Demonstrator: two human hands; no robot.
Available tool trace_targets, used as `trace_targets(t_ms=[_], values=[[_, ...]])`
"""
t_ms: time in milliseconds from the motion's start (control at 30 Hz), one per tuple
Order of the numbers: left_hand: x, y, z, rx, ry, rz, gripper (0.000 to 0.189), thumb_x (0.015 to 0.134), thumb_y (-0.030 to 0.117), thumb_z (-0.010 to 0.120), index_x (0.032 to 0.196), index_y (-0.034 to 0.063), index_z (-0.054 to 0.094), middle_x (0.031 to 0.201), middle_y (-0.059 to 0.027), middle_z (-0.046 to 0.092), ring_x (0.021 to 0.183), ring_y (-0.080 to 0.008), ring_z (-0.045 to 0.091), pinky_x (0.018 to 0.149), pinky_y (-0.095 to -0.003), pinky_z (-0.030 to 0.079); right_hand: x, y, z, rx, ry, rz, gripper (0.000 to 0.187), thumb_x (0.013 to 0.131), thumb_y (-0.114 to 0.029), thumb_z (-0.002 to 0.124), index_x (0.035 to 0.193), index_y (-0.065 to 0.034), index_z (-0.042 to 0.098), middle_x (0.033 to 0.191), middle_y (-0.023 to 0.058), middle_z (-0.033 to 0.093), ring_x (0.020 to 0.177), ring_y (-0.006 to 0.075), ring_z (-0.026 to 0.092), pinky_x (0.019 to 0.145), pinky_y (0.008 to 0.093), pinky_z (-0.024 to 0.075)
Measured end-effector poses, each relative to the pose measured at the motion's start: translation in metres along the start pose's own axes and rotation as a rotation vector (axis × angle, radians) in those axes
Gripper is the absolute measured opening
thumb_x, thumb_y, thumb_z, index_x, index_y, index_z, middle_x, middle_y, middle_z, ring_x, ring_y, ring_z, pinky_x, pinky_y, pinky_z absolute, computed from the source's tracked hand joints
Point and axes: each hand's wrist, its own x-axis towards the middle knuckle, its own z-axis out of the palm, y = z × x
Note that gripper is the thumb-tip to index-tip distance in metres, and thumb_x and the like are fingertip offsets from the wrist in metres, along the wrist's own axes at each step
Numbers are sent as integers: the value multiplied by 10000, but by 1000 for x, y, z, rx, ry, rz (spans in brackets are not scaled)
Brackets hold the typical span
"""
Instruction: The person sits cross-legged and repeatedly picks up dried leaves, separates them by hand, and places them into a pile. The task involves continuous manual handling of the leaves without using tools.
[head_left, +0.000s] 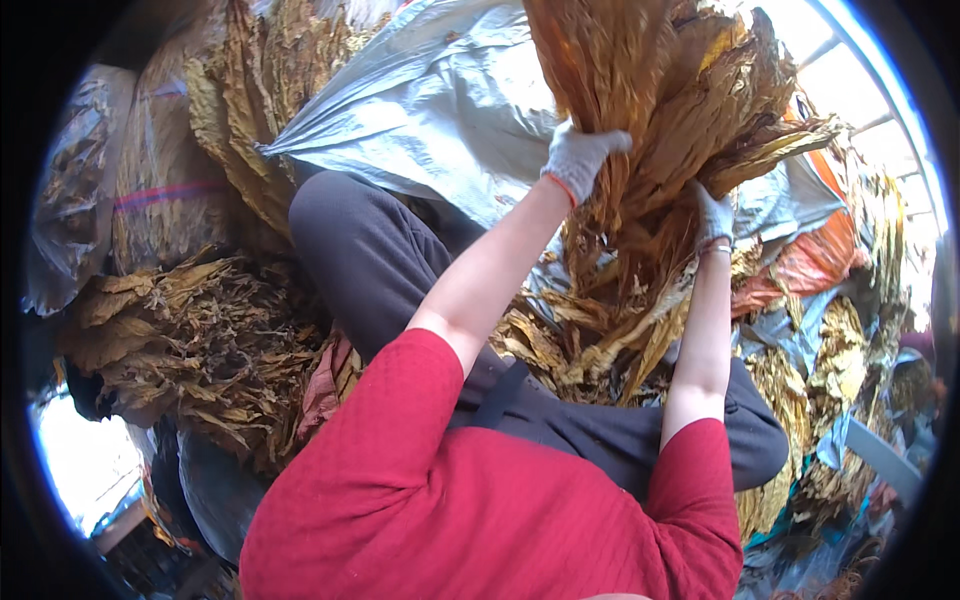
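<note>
Both my hands wear pale knitted gloves. My left hand (583, 159) grips a bunch of dried brown leaves (611, 67), which look like tobacco; the bunch fans upward past the top of the view. On the right, my right hand (712, 214) is closed around the lower side of more of these leaves (720, 112), its fingers partly hidden behind them. Loose leaves (592, 352) lie below the bunch, in front of my folded legs. Behind my left hand spreads a white woven plastic sheet (450, 112).
A heap of dried leaves (202, 352) lies at my left, beside plastic-wrapped leaf bundles (169, 172). Taller leaves (232, 97) stand at the upper left. Orange plastic sheeting (814, 262) and further leaf piles (776, 397) are at my right.
</note>
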Motion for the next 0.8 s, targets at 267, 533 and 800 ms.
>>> trace_targets(t_ms=[267, 533, 800], values=[[1, 2, -65, -481, 21, 112, 362, 757, 75, 787, 1086, 31, 642, 996, -51, 667, 881, -204, 645, 757, -361, 553, -39, 43, -16, -327, 435, -424, 784, 708, -229, 848, 1353, 37, 490, 1349, 211, 527, 1295, 308, 465, 1124, 379, 334], [-7, -29, -84, -353, 214, -116, 330, 792, 63, 764, 1100, 0, 664, 991, -89, 688, 820, -232, 673, 737, -411, 578, -51, 43, 39, -585, 598, -296, 671, 740, -281, 790, 1320, -47, 547, 1402, 211, 472, 1328, 359, 407, 1121, 461, 309], [28, -44, -73, -590, 152, -95, 400, 804, 48, 741, 1180, -16, 618, 1087, -83, 666, 915, -224, 650, 820, -376, 549, -30, -22, 126, -962, 430, -407, 997, 655, -500, 825, 1467, -113, 395, 1536, 236, 241, 1422, 408, 213, 1166, 512, 191]])
